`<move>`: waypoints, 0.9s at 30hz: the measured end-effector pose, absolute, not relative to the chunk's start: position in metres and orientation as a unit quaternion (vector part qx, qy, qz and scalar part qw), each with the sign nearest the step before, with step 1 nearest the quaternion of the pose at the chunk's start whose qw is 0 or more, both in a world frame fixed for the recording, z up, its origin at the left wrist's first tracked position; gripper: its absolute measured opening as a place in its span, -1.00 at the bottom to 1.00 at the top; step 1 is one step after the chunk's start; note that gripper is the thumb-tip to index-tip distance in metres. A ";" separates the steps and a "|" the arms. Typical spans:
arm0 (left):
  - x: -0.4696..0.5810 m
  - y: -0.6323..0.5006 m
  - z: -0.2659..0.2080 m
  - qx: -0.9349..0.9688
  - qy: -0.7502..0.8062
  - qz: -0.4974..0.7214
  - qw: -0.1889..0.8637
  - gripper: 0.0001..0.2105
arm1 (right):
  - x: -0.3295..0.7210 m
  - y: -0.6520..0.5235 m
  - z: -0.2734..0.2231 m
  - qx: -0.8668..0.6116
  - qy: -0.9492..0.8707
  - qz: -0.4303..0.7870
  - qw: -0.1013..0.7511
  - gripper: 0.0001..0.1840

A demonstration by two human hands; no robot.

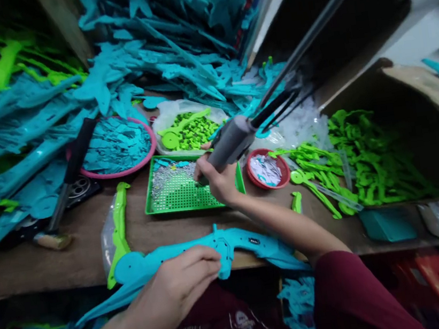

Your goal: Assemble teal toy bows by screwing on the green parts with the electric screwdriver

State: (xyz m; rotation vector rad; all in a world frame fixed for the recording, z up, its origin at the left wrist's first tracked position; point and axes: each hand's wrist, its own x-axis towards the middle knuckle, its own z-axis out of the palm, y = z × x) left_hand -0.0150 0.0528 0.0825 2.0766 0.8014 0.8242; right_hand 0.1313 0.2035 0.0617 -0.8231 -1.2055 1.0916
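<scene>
A brown workbench carries a green perforated tray below the right fingers, a red basket right of them, a pink-rimmed basin left.

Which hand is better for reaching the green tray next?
Probably the right hand: it's over the green tray with the gray tool. The left hand is lower, on the blue piece.

A long, curved turquoise plastic piece (pocked with small dark holes) lies crosswise along the brown tabletop's near edge. Beyond it, a grey cylindrical power driver leans, top rightward.
</scene>
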 end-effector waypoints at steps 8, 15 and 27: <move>0.058 0.104 0.064 0.957 0.083 0.244 0.135 -0.67 | 0.198 0.168 0.119 -0.373 -0.476 0.391 0.694 -0.50; 0.081 0.108 0.051 0.966 0.068 0.225 0.113 -0.70 | 0.241 0.150 0.101 -0.382 -0.416 0.376 0.734 -0.53; 0.079 0.085 0.045 0.953 0.230 0.168 0.106 -0.77 | 0.240 0.158 0.103 -0.401 -0.402 0.399 0.720 -0.54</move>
